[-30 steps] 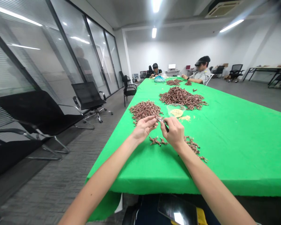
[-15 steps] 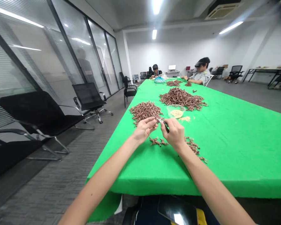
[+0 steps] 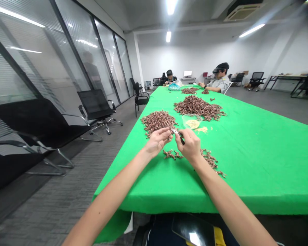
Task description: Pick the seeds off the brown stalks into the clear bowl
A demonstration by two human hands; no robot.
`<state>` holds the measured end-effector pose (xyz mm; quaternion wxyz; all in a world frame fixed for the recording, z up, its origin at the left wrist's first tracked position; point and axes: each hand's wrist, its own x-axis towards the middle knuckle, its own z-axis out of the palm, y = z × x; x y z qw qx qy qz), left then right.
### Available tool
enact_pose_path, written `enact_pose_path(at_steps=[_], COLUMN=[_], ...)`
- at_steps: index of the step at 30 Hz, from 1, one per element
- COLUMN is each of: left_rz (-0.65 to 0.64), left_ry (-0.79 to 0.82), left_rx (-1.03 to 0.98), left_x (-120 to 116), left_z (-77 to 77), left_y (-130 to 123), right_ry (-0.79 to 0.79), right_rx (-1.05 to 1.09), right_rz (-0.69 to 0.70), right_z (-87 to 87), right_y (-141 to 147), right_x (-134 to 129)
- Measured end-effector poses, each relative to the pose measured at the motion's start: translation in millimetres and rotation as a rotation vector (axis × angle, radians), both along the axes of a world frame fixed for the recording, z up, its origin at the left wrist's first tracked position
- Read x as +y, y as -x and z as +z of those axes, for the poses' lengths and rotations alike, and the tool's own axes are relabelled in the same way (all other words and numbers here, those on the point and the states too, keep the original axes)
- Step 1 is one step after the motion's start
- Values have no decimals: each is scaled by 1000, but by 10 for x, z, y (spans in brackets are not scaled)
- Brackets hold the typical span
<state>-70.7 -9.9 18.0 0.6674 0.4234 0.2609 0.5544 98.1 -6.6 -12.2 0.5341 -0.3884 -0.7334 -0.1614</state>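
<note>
Here, the right hand [image 3: 190, 145] clasps a small metal tool [image 3: 174, 131], the left hand [image 3: 156, 141] pinched closed beside it, near heaped knobbly reddish-brown twig-like pieces [image 3: 157, 122]

A long table [image 3: 246, 171] under bright green cloth runs down the room. One co-worker [image 3: 218, 80] in a pale grey shirt sits at its right side with both forearms on the cloth, and another [image 3: 169, 77], in dark clothes and a cap, sits at the far end beside a blue plastic bag [image 3: 174, 87]. Along the glass partition [image 3: 105, 58] stand a low black chair [image 3: 36, 118] and a mesh office chair [image 3: 96, 107]. A ceiling air-conditioning unit [image 3: 242, 13] sits overhead, and a black phone [image 3: 192, 232] shows below the table's near edge.
</note>
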Motion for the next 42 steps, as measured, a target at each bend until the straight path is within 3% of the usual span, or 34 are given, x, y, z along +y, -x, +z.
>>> enact_pose_path(at_steps=[18,27,35,42], left_rz=[4,178,216,239], left_ry=[-10,-248,-244,-217], left_rx=[10,159,167,172], left_x=[14,23,40,31], left_z=[-33,-84,-62,-55], left_y=[4,-54,-36,-44], right_ry=[32,91,147,176], right_rx=[-15,20,176,169], right_rz=[17,38,156,191], right_z=[-1,-10,33,28], right_y=[4,50,12,13], right_x=[10,13,15,29])
